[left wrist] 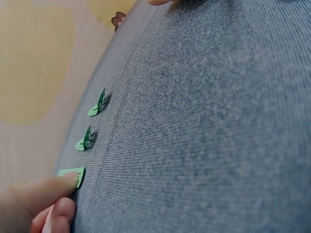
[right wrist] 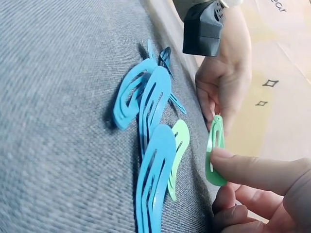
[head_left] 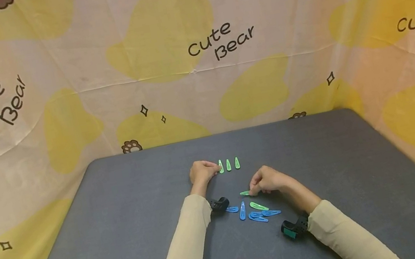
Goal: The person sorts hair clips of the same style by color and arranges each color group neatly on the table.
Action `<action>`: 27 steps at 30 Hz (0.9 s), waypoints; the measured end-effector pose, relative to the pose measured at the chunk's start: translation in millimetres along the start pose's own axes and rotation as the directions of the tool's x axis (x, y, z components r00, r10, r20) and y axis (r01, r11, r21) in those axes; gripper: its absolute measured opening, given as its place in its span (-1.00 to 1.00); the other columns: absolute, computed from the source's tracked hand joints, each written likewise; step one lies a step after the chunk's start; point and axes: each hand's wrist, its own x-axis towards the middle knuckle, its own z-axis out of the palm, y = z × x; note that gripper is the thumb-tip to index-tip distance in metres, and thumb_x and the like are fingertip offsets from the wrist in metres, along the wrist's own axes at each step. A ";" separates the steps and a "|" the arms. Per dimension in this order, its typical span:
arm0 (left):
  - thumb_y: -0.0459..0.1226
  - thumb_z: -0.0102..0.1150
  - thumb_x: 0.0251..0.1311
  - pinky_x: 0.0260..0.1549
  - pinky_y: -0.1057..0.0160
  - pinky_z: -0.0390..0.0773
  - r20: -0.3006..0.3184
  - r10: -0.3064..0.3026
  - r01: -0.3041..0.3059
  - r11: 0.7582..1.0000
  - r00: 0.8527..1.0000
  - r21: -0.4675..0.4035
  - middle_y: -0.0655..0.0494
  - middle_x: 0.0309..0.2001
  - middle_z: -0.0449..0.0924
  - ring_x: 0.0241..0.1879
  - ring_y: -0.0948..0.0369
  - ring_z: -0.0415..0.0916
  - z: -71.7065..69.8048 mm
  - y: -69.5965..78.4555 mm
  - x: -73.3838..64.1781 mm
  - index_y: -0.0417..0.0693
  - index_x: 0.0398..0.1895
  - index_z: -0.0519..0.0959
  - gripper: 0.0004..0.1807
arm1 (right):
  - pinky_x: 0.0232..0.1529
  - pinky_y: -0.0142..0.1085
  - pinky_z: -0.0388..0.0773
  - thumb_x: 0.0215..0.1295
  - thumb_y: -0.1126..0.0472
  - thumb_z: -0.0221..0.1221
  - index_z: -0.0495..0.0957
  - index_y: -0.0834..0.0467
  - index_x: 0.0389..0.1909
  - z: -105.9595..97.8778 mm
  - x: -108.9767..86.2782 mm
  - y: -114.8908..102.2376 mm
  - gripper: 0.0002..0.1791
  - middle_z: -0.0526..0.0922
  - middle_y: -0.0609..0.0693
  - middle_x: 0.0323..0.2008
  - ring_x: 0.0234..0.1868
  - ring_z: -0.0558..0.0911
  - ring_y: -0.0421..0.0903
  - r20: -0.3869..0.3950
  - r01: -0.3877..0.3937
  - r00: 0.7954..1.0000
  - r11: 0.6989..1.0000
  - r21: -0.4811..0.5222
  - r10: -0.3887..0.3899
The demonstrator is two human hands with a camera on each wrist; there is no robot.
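Note:
At the left end of a short row, my left hand [head_left: 202, 173] pinches a green snap hair clip [left wrist: 73, 172] against the table, thumb on top. Two more green hair clips [head_left: 228, 164] stand beside it to the right, roughly parallel. Nearer to me, my right hand [head_left: 268, 180] holds another green hair clip [right wrist: 216, 177] between thumb and fingers, raised a little beside the pile in the right wrist view. One loose green hair clip [head_left: 259, 206] lies below that hand, next to several blue hair clips [head_left: 242, 211], some overlapping.
The grey cloth-covered table [head_left: 126, 236] extends on both sides of the hands. A printed curtain [head_left: 157, 32] hangs behind its far edge. Each wrist wears a black camera mount [head_left: 295, 228], the left one close to a blue clip.

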 end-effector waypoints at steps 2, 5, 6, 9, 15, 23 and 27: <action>-0.11 0.45 -0.06 -0.35 0.30 0.39 0.001 -0.001 0.001 1.000 1.000 0.000 0.09 -0.54 0.74 -0.33 0.15 0.61 0.0 -0.1 -0.1 -0.02 -0.49 0.76 -0.81 | -0.59 -0.43 0.26 0.08 0.32 0.32 0.67 0.31 -0.50 -0.2 0.3 -0.1 -0.90 0.45 -0.19 -0.68 -0.67 0.31 -0.26 -0.007 -0.011 1.000 1.000 0.026 0.011; -0.11 0.45 -0.05 -0.34 0.30 0.38 0.002 -0.004 0.004 1.000 1.000 -0.001 0.09 -0.54 0.74 -0.32 0.15 0.60 0.2 0.0 -0.1 -0.02 -0.50 0.76 -0.82 | -0.57 -0.42 0.27 0.09 0.31 0.32 0.67 0.32 -0.46 -1.4 1.0 0.0 -0.88 0.45 -0.18 -0.67 -0.66 0.31 -0.25 -0.014 -0.021 1.000 0.998 0.051 0.022; -0.11 0.45 -0.06 -0.33 0.30 0.39 0.001 -0.004 0.004 1.000 1.000 0.000 0.09 -0.54 0.74 -0.32 0.14 0.60 0.2 -0.1 0.0 -0.02 -0.50 0.76 -0.82 | -0.57 -0.42 0.27 0.10 0.30 0.32 0.67 0.33 -0.45 -1.8 1.5 0.4 -0.87 0.46 -0.18 -0.66 -0.65 0.32 -0.25 -0.017 -0.021 1.000 0.998 0.056 0.022; -0.11 0.45 -0.06 -0.29 0.27 0.42 0.000 -0.002 0.002 1.000 1.000 0.000 0.09 -0.54 0.75 -0.32 0.14 0.61 0.2 -0.1 0.1 -0.01 -0.50 0.76 -0.82 | -0.56 -0.41 0.28 0.10 0.28 0.32 0.68 0.32 -0.42 -3.2 3.3 2.1 -0.86 0.47 -0.17 -0.64 -0.64 0.33 -0.24 -0.028 -0.035 0.999 0.996 0.083 0.038; -0.12 0.45 -0.06 -0.32 0.29 0.40 0.000 -0.002 0.002 1.000 1.000 -0.005 0.09 -0.53 0.75 -0.33 0.14 0.61 -0.4 0.6 -0.1 -0.02 -0.50 0.76 -0.82 | -0.56 -0.40 0.29 0.12 0.25 0.31 0.70 0.32 -0.36 -7.0 6.8 6.8 -0.83 0.46 -0.16 -0.63 -0.63 0.35 -0.22 -0.039 -0.048 0.998 0.988 0.146 0.055; -0.13 0.46 -0.07 -0.35 0.31 0.39 -0.001 -0.004 0.004 1.000 1.000 -0.011 0.08 -0.54 0.75 -0.35 0.15 0.61 0.0 0.8 -1.1 -0.03 -0.51 0.75 -0.83 | -0.56 -0.40 0.26 0.13 0.22 0.32 0.70 0.31 -0.34 -11.7 10.9 8.6 -0.80 0.40 -0.16 -0.68 -0.65 0.29 -0.23 -0.042 -0.091 0.994 0.966 0.242 0.104; -0.12 0.45 -0.07 -0.31 0.29 0.41 -0.002 -0.005 0.005 1.000 1.000 -0.005 0.09 -0.54 0.75 -0.33 0.14 0.62 0.7 0.6 -1.2 -0.02 -0.51 0.76 -0.83 | -0.55 -0.40 0.26 0.14 0.19 0.31 0.68 0.31 -0.33 -12.6 13.4 9.1 -0.77 0.39 -0.16 -0.69 -0.64 0.30 -0.24 -0.067 -0.109 0.989 0.960 0.259 0.130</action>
